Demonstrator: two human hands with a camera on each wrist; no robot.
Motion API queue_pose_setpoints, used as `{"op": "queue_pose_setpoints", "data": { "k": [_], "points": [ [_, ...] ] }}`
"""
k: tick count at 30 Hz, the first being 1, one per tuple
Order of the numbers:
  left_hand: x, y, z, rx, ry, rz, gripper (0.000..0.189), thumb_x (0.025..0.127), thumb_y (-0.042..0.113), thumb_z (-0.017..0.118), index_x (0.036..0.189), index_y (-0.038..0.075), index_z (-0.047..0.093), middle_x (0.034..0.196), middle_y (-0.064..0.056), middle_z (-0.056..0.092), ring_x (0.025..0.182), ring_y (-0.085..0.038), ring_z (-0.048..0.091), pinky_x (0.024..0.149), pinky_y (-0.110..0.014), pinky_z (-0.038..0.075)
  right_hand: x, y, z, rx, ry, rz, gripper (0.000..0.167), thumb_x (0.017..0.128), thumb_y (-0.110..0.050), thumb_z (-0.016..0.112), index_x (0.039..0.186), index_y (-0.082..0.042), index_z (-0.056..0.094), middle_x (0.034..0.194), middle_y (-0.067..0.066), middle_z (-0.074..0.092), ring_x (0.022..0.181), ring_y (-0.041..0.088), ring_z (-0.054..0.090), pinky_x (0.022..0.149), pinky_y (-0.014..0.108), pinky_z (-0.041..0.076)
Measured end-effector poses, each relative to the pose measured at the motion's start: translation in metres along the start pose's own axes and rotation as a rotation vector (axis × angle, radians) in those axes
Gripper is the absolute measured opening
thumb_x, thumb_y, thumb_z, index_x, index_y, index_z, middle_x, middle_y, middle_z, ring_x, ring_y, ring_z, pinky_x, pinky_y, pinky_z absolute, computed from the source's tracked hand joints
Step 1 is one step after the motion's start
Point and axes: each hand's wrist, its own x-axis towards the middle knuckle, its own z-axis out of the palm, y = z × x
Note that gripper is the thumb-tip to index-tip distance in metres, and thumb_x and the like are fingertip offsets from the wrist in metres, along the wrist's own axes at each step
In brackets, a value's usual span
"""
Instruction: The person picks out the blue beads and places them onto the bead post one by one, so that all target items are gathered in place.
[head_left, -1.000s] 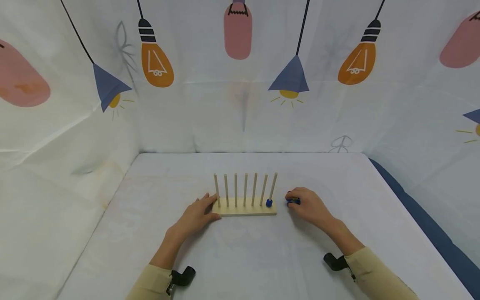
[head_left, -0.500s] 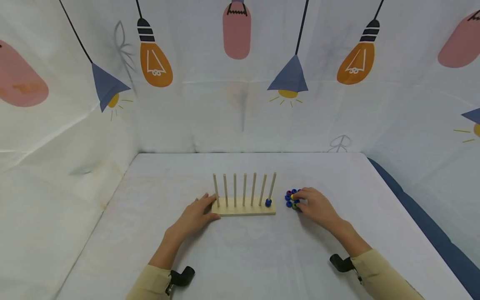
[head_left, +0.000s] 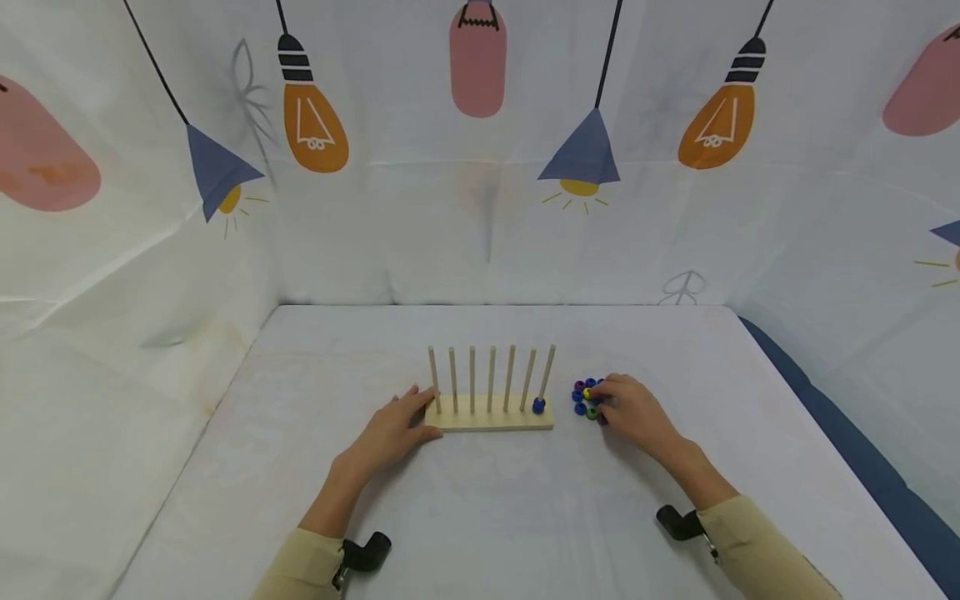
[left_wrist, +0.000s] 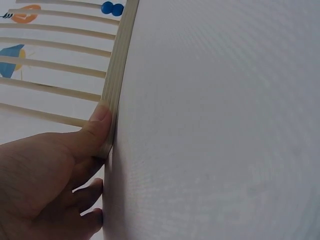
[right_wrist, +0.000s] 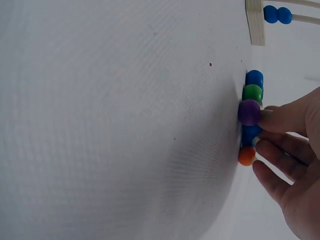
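Note:
A pale wooden peg rack with a row of upright rods stands mid-table. Two blue beads sit stacked on its rightmost rod. My left hand grips the rack's left end, thumb along the front of the base and fingers reaching behind. To the right of the rack, my right hand reaches into a cluster of loose beads. Its thumb touches a purple bead, with thumb and forefinger spread apart. Green, blue and orange beads lie around. The hand hides part of the cluster.
The table has a white cover and meets a printed cloth backdrop at its back edge. A yellow bead lies within the cluster. Black cameras are worn at both wrists.
My right hand has moved slightly right and its fingers have parted, uncovering more of the bead cluster. My left hand and the rack have stayed in place.

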Motion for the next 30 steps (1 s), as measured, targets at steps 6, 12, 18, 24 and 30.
{"op": "queue_pose_setpoints", "data": {
  "k": [6, 12, 18, 24, 30],
  "points": [
    [0.0014, -0.0018, 0.0012, -0.002, 0.003, 0.002, 0.072, 0.091, 0.036, 0.072, 0.152, 0.012, 0.042, 0.158, -0.016, 0.037, 0.151, -0.031, 0.029, 0.126, -0.051, 0.021, 0.0036, 0.0003, 0.0022, -0.025, -0.007, -0.004, 0.024, 0.077, 0.009, 0.072, 0.097, -0.003, 0.077, 0.090, 0.006, 0.068, 0.083, 0.018, 0.061, 0.074, 0.038, 0.056],
    [0.0017, -0.0029, 0.0021, -0.011, -0.002, -0.011, 0.072, 0.091, 0.037, 0.072, 0.152, 0.014, 0.042, 0.159, -0.016, 0.035, 0.151, -0.031, 0.028, 0.126, -0.051, 0.021, 0.0050, -0.0001, 0.0027, -0.025, -0.023, 0.004, 0.024, 0.079, 0.011, 0.068, 0.097, -0.001, 0.077, 0.089, 0.005, 0.065, 0.078, 0.015, 0.058, 0.069, 0.032, 0.054],
    [0.0014, -0.0020, 0.0014, -0.006, -0.001, -0.009, 0.072, 0.090, 0.036, 0.072, 0.152, 0.013, 0.042, 0.159, -0.017, 0.036, 0.151, -0.032, 0.029, 0.126, -0.052, 0.022, 0.0065, -0.0009, 0.0007, -0.036, -0.040, -0.004, 0.022, 0.080, 0.009, 0.069, 0.098, 0.000, 0.077, 0.089, 0.005, 0.065, 0.078, 0.014, 0.057, 0.068, 0.030, 0.053],
    [0.0011, -0.0018, 0.0015, -0.003, -0.003, -0.010, 0.072, 0.091, 0.036, 0.072, 0.152, 0.013, 0.042, 0.159, -0.017, 0.035, 0.151, -0.032, 0.028, 0.126, -0.051, 0.022, 0.0082, -0.0001, -0.0005, -0.039, -0.052, -0.003, 0.021, 0.081, 0.008, 0.071, 0.099, 0.000, 0.077, 0.090, 0.006, 0.064, 0.078, 0.014, 0.057, 0.068, 0.030, 0.053],
    [0.0015, -0.0014, 0.0017, -0.008, -0.002, -0.015, 0.072, 0.090, 0.035, 0.073, 0.152, 0.013, 0.042, 0.159, -0.017, 0.035, 0.151, -0.032, 0.028, 0.126, -0.051, 0.021, 0.0107, 0.0006, 0.0015, -0.042, -0.087, 0.010, 0.019, 0.083, 0.005, 0.070, 0.100, -0.001, 0.076, 0.091, 0.006, 0.065, 0.078, 0.014, 0.059, 0.067, 0.030, 0.055]
  ]
}}
